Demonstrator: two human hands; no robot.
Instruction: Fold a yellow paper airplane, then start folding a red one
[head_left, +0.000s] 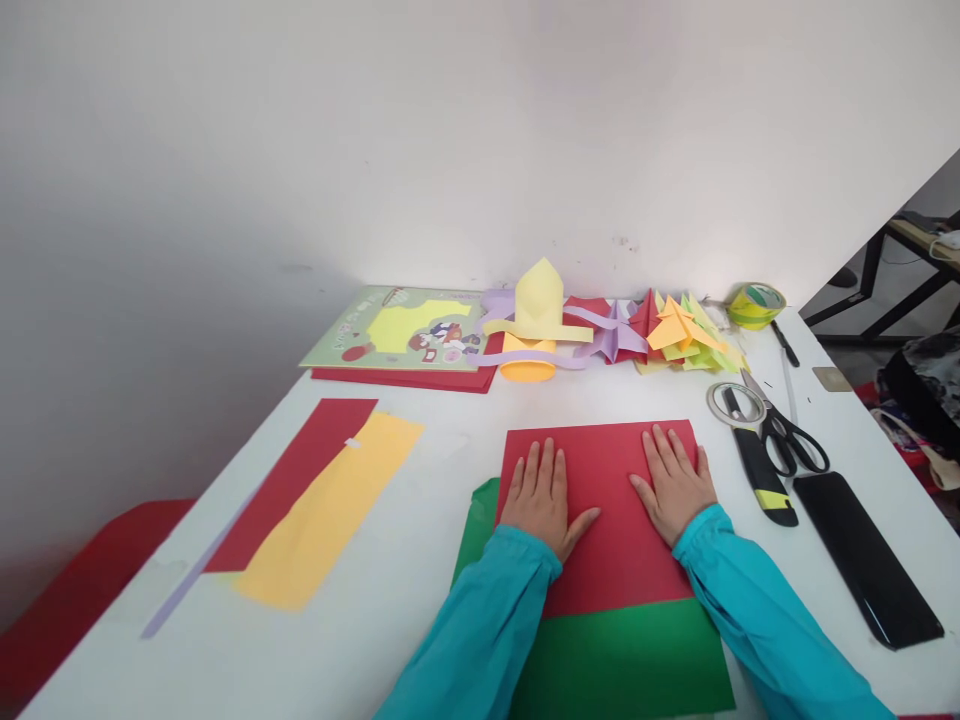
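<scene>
A red sheet of paper (607, 530) lies over a green sheet of paper (622, 660), whose lower part and left edge show from under it. Flat on the red sheet's left side rests my left hand (545, 497), fingers stretched and thumb pointing inward. My right hand (673, 485) lies likewise on its upper right side, fingers spread. Neither hand grips anything. Blue sleeves cover both forearms and hide parts of the sheets.
To the left lie red paper (300, 480), yellow paper (337, 520) and a purple strip (199, 565). Folded paper shapes (679, 325) line the back beside a picture pad (345, 335). At right are scissors (791, 440), a cutter (761, 475), tape (756, 305) and a black phone (866, 555).
</scene>
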